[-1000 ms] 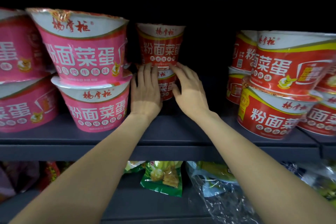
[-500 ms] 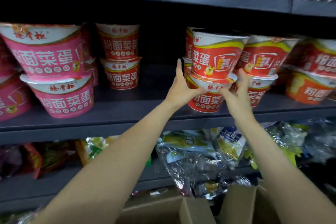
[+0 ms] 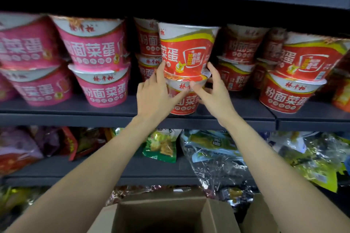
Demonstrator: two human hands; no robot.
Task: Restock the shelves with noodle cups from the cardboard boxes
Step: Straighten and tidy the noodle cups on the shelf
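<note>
Two red noodle cups stand stacked at the front of the dark shelf (image 3: 66, 119): the upper cup (image 3: 187, 51) sits on the lower cup (image 3: 184, 103). My left hand (image 3: 153, 96) grips the stack's left side, one finger reaching up onto the upper cup. My right hand (image 3: 215, 92) grips the right side, thumb across the lower cup's rim and index finger against the upper cup. Behind and to the left, two more red cups (image 3: 147, 43) stand stacked deep on the shelf.
Pink cups (image 3: 94, 51) are stacked in twos on the left, red cups (image 3: 295, 91) on the right. The shelf above hangs low over the cup tops. Snack bags (image 3: 214, 149) fill the shelf below. An open cardboard box (image 3: 161, 212) sits beneath my arms.
My hands left the rear red cups, took hold of the front stack on the right, and have slid it left toward the gap beside the pink cups.
</note>
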